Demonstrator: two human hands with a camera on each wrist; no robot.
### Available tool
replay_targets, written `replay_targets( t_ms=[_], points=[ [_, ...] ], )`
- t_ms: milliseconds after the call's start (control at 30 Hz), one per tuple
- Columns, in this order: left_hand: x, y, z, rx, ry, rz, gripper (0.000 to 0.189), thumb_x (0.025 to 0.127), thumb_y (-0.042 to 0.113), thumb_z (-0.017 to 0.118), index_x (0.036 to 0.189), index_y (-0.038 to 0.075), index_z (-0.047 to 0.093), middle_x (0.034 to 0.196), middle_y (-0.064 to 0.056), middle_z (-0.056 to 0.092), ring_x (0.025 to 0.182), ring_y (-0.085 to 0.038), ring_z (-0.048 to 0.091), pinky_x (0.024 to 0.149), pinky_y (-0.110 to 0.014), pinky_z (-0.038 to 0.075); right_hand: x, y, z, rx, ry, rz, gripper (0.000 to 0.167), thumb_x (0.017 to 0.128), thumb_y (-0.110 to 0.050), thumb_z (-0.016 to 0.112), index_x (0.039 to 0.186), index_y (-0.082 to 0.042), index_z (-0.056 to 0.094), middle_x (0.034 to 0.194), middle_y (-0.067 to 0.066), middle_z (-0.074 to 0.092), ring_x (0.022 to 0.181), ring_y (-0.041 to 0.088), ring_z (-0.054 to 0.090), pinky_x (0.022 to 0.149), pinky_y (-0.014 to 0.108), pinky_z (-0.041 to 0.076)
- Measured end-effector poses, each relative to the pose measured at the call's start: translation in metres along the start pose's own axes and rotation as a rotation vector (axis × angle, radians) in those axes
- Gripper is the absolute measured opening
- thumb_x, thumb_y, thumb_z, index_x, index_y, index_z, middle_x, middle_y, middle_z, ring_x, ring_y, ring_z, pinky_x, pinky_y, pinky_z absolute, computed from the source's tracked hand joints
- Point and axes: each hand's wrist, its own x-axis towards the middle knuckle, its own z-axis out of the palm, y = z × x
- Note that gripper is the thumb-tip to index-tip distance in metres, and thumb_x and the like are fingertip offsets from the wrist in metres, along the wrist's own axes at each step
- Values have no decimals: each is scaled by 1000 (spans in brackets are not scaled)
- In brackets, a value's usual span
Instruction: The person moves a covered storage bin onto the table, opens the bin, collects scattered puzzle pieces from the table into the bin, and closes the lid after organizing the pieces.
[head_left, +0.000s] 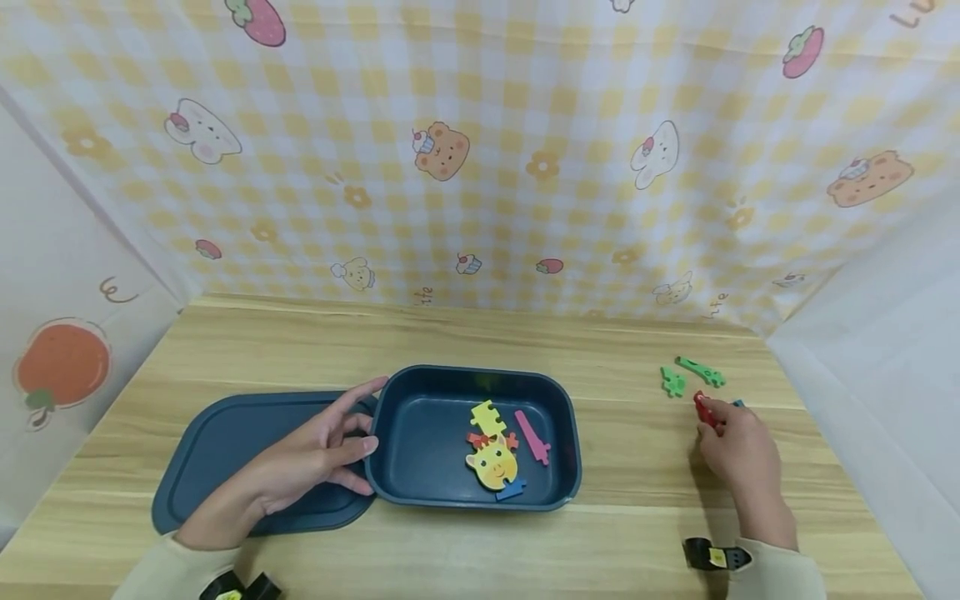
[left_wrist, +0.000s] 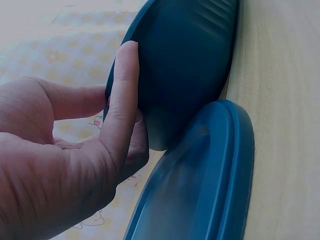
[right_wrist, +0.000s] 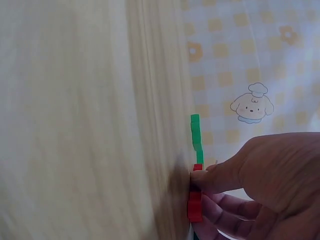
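My left hand grips the left rim of a dark blue rectangular box, its thumb at the rim and fingers against the outer wall. In the left wrist view the box wall stands beside the fingers. Inside the box lie a yellow giraffe-head piece, a yellow puzzle piece, a pink piece, a blue piece and red bits partly under the head. At the right, my right hand pinches a red puzzle piece at the tabletop.
Two green puzzle pieces, a small one and a long one, lie beyond my right hand. A blue piece shows partly behind that hand. The dark blue lid lies left of the box. A patterned cloth hangs at the back.
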Motion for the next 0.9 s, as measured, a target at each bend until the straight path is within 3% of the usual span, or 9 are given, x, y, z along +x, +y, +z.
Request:
replay_targets(
  t_ms=[267, 533, 767, 900],
  points=[
    [-1, 0, -1, -6, 6, -6, 85, 110, 18, 59, 172, 28, 1, 123, -17, 40, 94, -19, 61, 86, -45, 67, 1, -1, 5, 18, 11, -26, 43, 93, 0, 61, 134, 11, 64, 79, 19, 62, 57, 21, 45, 48, 31, 33],
    [-3, 1, -2, -4, 4, -5, 85, 110, 18, 59, 172, 29, 1, 123, -16, 41, 94, -19, 60, 86, -46, 67, 2, -6, 7, 47, 159, -114, 38, 88, 6, 60, 123, 12, 71, 98, 34, 70, 66, 26, 54, 52, 29, 37],
    [-1, 2, -2, -5, 3, 1, 84, 110, 18, 59, 171, 28, 2, 117, -12, 39, 91, -17, 57, 84, -45, 68, 3, -13, 4, 94, 112, -100, 43, 91, 5, 61, 133, 8, 68, 107, 33, 72, 76, 29, 62, 54, 27, 42],
    [1, 1, -1, -10, 0, 2, 85, 109, 18, 60, 171, 27, 3, 114, -10, 38, 90, -17, 55, 84, -45, 68, 2, -19, 1, 113, 110, -133, 44, 90, 6, 60, 133, 7, 68, 108, 32, 72, 82, 34, 68, 54, 23, 44]
  ],
)
